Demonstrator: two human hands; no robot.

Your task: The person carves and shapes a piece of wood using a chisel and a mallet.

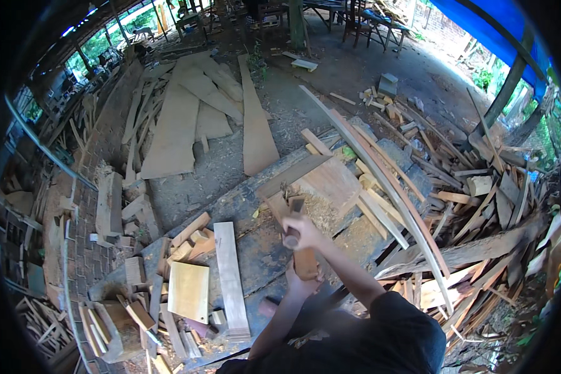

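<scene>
Near the middle of the workbench, my right hand (302, 229) is closed around a tool with a round, cylindrical end (291, 241); its kind is hidden by my fingers and blur. Just nearer to me, my left hand (302, 284) grips the near end of a brown wooden block (305, 264). The block stretches away beneath my right hand. Beyond my hands, a wide wooden board (331, 182) lies on the bench, with wood shavings (321, 213) scattered beside it.
A pale plank (229, 274) and a yellowish board (189, 292) lie to the left among offcuts. Long curved strips (380, 171) cross the bench on the right. Scrap wood (474, 187) is heaped farther right. Large flat boards (174, 124) lie on the ground beyond.
</scene>
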